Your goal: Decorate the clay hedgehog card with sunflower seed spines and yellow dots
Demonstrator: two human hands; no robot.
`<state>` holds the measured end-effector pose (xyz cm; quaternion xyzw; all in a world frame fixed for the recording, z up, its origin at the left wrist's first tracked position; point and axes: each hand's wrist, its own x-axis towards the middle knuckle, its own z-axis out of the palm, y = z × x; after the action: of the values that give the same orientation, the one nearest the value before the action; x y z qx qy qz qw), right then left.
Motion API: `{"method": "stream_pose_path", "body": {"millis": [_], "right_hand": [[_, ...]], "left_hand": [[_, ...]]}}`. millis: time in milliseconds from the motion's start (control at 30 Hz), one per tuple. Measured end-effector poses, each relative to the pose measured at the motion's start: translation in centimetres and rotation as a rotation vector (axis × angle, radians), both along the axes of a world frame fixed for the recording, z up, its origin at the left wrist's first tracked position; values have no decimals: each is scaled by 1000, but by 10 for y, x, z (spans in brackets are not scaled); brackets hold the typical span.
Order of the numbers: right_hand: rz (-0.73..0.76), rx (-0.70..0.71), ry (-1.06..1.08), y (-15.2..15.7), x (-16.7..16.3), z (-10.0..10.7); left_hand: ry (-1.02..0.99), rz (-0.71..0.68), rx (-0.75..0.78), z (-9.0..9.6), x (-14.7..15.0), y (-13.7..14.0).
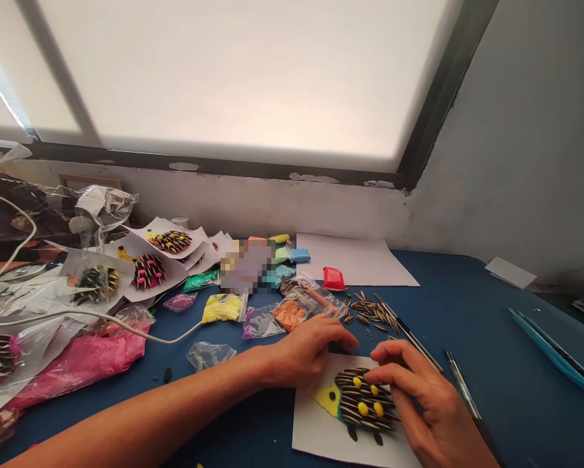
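Note:
A white paper sheet [316, 429] lies on the blue table in front of me, bearing a hedgehog picture [355, 403]. Its face is yellow clay, and its back is covered with striped sunflower seeds [362, 416] and several small yellow clay balls [363, 409]. My left hand [311, 344] rests at the sheet's top edge, fingers curled together, their undersides hidden. Over the hedgehog's right side is my right hand [423, 396]; its fingers are bent and apart, with one fingertip touching the seeds near the top.
Loose sunflower seeds [372, 312] lie beyond my hands, beside a pen [462, 383] and metal tweezers-like tool [408, 331]. Bags of yellow clay [222, 307], orange clay [290, 314] and a red packet [333, 278] sit further back. Finished hedgehog sheets [172, 240] pile up left, near a white cable [175, 340].

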<state>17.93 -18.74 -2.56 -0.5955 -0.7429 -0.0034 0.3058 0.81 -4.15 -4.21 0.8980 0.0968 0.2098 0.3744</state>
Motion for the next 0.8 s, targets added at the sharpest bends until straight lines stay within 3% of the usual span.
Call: {"method": "stream_pose_path", "body": {"millis": [800], "right_hand": [[25,12,-53,1,-9,4]], "left_hand": [[5,-28,-20,-1,-1,0]]}}
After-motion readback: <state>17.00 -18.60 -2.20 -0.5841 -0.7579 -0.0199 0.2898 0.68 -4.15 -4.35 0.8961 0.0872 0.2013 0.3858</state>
